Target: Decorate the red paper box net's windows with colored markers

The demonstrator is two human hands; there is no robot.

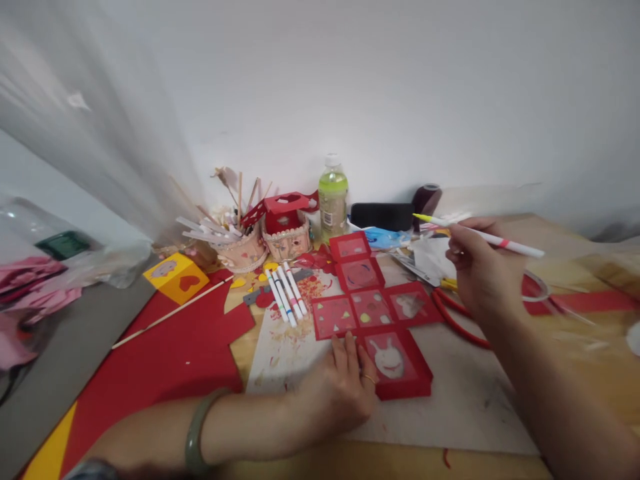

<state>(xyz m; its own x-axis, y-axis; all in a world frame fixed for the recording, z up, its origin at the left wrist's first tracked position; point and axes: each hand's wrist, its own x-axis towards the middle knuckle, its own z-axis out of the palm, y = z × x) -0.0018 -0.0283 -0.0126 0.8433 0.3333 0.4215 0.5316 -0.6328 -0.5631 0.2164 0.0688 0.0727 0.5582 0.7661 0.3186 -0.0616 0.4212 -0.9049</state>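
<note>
My right hand [477,267] is raised over the right side of the table. It grips a white marker [510,245] with a red band, its yellow tip pointing left. Below, a red cut-out paper box [360,275] lies unfolded in a cross of panels with pale decorated windows. The lowest panel has raised side walls and a white rabbit shape [387,359]. My left hand [337,387] holds this panel by its left edge, fingers pressed against the paper; the thumb is not clearly visible.
Several white markers [286,293] lie left of the box among paper scraps. Behind stand decorated baskets [287,240] and a green drink bottle [333,200]. A yellow paper box [176,279] and a thin stick [170,313] rest on red card [165,360]. Red-handled scissors [457,323] lie at right.
</note>
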